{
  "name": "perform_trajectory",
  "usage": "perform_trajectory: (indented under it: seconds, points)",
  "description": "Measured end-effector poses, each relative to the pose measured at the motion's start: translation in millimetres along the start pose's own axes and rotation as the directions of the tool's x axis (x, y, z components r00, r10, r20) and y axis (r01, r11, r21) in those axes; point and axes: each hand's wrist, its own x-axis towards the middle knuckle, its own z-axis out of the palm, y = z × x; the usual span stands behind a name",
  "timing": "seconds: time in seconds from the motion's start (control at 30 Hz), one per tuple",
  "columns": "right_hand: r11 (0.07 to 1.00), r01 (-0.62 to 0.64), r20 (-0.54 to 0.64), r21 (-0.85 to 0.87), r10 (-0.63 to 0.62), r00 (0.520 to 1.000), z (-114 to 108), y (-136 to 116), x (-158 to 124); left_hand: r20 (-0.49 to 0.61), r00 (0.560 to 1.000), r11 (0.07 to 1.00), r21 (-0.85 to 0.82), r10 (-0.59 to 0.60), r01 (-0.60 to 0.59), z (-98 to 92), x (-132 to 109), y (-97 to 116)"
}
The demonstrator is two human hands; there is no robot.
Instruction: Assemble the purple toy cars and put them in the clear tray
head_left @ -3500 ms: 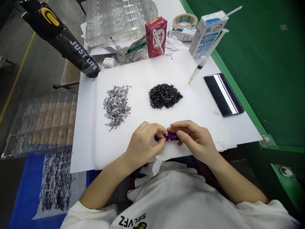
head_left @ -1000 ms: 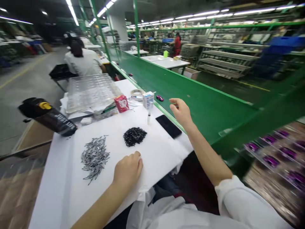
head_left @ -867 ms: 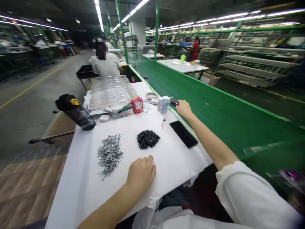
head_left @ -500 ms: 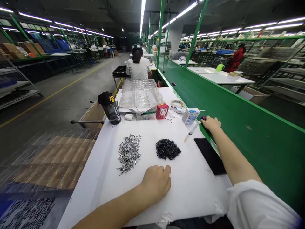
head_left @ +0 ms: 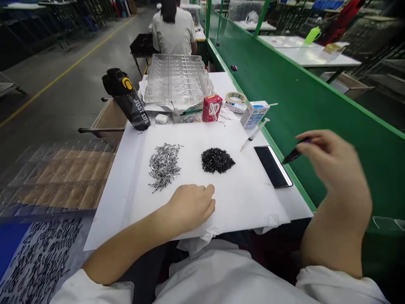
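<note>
My left hand (head_left: 190, 204) rests knuckles-up on the white sheet (head_left: 247, 198), fingers curled under, just below a pile of thin black wire pieces (head_left: 164, 164) and a heap of small black parts (head_left: 217, 159). My right hand (head_left: 335, 177) is raised and motion-blurred over the edge of the green conveyor (head_left: 303, 105). Its fingers pinch a small dark, purple-tinted part (head_left: 295, 153). A black phone (head_left: 273, 166) lies below that hand. A syringe (head_left: 255, 134) leans against a white carton (head_left: 255, 114).
At the back stand a red carton (head_left: 211, 107), tape roll (head_left: 236, 97), black bottle (head_left: 129, 99) and stacked clear trays (head_left: 177, 78). More clear trays (head_left: 57, 177) lie at left. A small purple part (head_left: 233, 67) sits on the belt. Another person (head_left: 174, 25) sits ahead.
My right hand has pulled back from the conveyor's edge toward me, now pinching a dark part. The view has tilted downward. My left hand has stayed on the sheet.
</note>
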Motion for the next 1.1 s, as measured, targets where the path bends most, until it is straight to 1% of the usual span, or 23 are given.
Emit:
perform_trajectory:
  seconds: [0.03,0.07,0.1,0.17,0.2,0.23,0.27,0.33,0.37,0.4,0.43,0.47,0.53,0.6,0.67,0.73,0.8,0.83,0.87,0.93,0.97,1.03,1.1]
  points:
    - [0.995,0.067,0.111,0.069,-0.074,0.991,13,-7,-23,-0.051,0.998,0.999,-0.036,-0.029,0.027,1.3,1,-1]
    - [0.98,0.122,0.285,0.157,-0.163,0.944,29,-14,-43,-0.103,0.993,0.995,-0.094,-0.052,0.042,3.8,2,-3]
    - [0.956,0.162,0.454,0.246,-0.261,0.852,44,-20,-60,-0.144,0.987,0.985,-0.164,-0.068,0.044,7.2,4,-5]
    - [0.948,0.218,0.626,0.231,-0.317,0.712,68,-29,-81,-0.179,0.981,0.955,-0.297,-0.08,0.024,15.3,8,-9]
    - [0.953,0.245,0.661,0.177,-0.3,0.688,75,-32,-84,-0.178,0.981,0.94,-0.342,-0.074,0.009,19.5,9,-11]
    - [0.959,0.261,0.654,0.114,-0.27,0.706,79,-34,-83,-0.174,0.983,0.931,-0.365,-0.062,-0.005,23.2,9,-12]
    - [0.962,0.26,0.59,0.08,-0.256,0.765,79,-35,-76,-0.172,0.984,0.931,-0.365,-0.046,-0.02,26.5,9,-13]
    - [0.964,0.221,0.29,0.149,-0.256,0.922,74,-33,-52,-0.16,0.987,0.946,-0.32,0.006,-0.058,31.4,7,-15]
    - [0.951,0.205,0.092,0.23,-0.231,0.968,72,-32,-36,-0.151,0.988,0.952,-0.298,0.031,-0.075,33.0,6,-15]
    - [0.927,0.191,-0.053,0.324,-0.183,0.982,71,-30,-18,-0.143,0.989,0.954,-0.285,0.048,-0.088,34.2,5,-16]
    - [0.895,0.141,-0.05,0.422,-0.132,0.99,71,-28,-1,-0.136,0.989,0.954,-0.285,0.058,-0.096,35.2,5,-17]
    - [0.864,0.043,0.065,0.502,-0.088,0.994,74,-27,15,-0.133,0.989,0.95,-0.294,0.063,-0.1,35.9,4,-19]
    - [0.835,-0.183,0.366,0.519,-0.024,0.93,82,-25,41,-0.139,0.988,0.94,-0.323,0.065,-0.107,37.5,4,-21]
    - [0.837,-0.293,0.503,0.462,0.025,0.864,90,-25,53,-0.161,0.984,0.936,-0.33,0.071,-0.122,39.3,5,-23]
    - [0.835,-0.302,0.491,0.46,0.044,0.87,92,-30,52,-0.199,0.977,0.935,-0.327,0.076,-0.139,41.0,5,-23]
    - [0.799,-0.251,0.41,0.547,0.006,0.912,87,-40,36,-0.232,0.971,0.93,-0.339,0.062,-0.14,41.9,6,-22]
    - [0.7,-0.095,0.246,0.707,-0.119,0.962,78,-54,10,-0.256,0.966,0.927,-0.356,0.025,-0.118,41.5,6,-21]
    - [0.605,0.011,0.156,0.796,-0.223,0.962,73,-62,-5,-0.263,0.965,0.928,-0.359,0.002,-0.1,41.1,6,-21]
    - [0.478,0.096,0.079,0.873,-0.332,0.94,69,-70,-20,-0.267,0.963,0.931,-0.356,-0.02,-0.079,40.5,6,-21]
    - [0.297,0.097,0.083,0.95,-0.538,0.839,65,-80,-45,-0.266,0.963,0.937,-0.346,-0.05,-0.047,39.6,7,-21]
    - [0.263,0.043,0.135,0.964,-0.622,0.771,66,-83,-53,-0.26,0.964,0.939,-0.343,-0.056,-0.038,39.4,8,-21]
    - [0.264,-0.09,0.262,0.96,-0.737,0.624,71,-82,-60,-0.25,0.966,0.94,-0.34,-0.059,-0.031,39.3,8,-22]
    - [0.245,-0.185,0.306,0.952,-0.803,0.512,79,-75,-58,-0.255,0.965,0.941,-0.335,-0.056,-0.034,39.8,9,-23]
